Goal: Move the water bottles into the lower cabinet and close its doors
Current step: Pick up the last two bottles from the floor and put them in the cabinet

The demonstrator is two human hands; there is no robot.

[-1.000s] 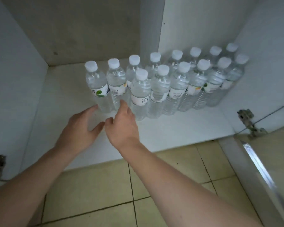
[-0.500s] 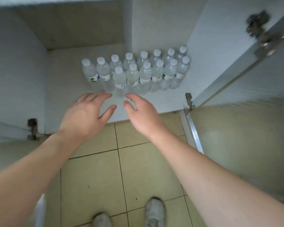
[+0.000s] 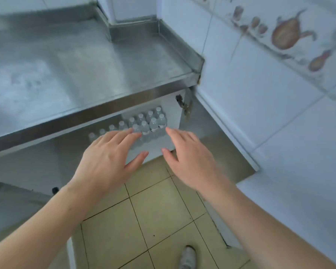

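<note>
Several clear water bottles (image 3: 152, 122) with white caps stand in two rows on the white floor of the lower cabinet (image 3: 169, 146), under the steel counter. Both my hands hover in front of the cabinet opening, palms down, fingers straight and spread, holding nothing. My left hand (image 3: 109, 158) covers part of the left bottles. My right hand (image 3: 190, 158) is just right of the rows. The right door (image 3: 221, 140) stands swung open against the tiled wall; the left door (image 3: 14, 202) is open at the lower left.
A stainless steel counter (image 3: 81, 61) spans the top, its front edge just above the bottles. White tiled wall (image 3: 270, 94) on the right. A door hinge (image 3: 182, 103) sits on the cabinet's right side. Beige floor tiles and one shoe (image 3: 186, 257) lie below.
The view has risen and pulled back from inside the cabinet to above the counter. Both hands have withdrawn from the bottles and now hover outside the opening.
</note>
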